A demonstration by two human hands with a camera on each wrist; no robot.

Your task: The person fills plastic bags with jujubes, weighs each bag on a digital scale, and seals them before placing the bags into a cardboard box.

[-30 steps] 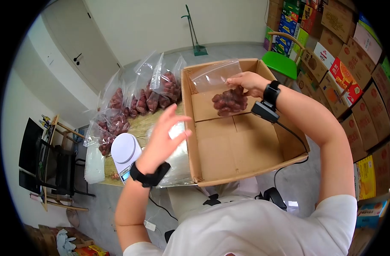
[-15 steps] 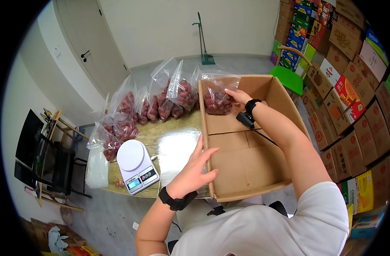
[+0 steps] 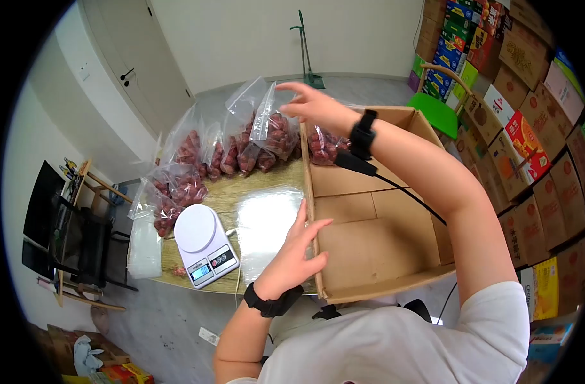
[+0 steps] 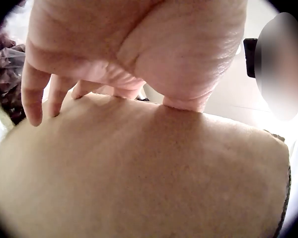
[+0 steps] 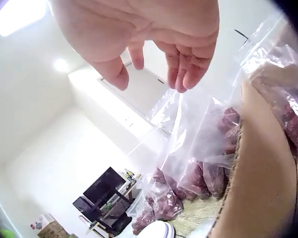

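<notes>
My right hand [image 3: 318, 105] is raised over the back left of a cardboard box [image 3: 369, 265]. Its thumb and fingers are spread around nothing. In the right wrist view its fingertips overlap the top of a clear zip bag [image 5: 181, 131]. That bag of dark red, date-like fruit [image 3: 279, 134] stands upright among several alike. Another filled bag [image 3: 326, 146] lies inside the box at the back left, partly hidden by the right forearm. My left hand [image 3: 297, 253] rests at the box's left rim with fingers spread; in the left wrist view the fingertips reach the wall's top edge [image 4: 154, 103].
A white kitchen scale [image 3: 206, 246] stands on the table [image 3: 222, 198], left of a stack of flat clear bags [image 3: 267, 224]. More flat bags [image 3: 144, 256] lie at the table's left end. Behind the box is a green chair [image 3: 436, 115]. Stacked cartons [image 3: 529, 128] line the right side.
The filled bag moved to the box's back left corner and was let go. My right hand then rose and moved left toward the standing bags. My left hand came down to the box rim.
</notes>
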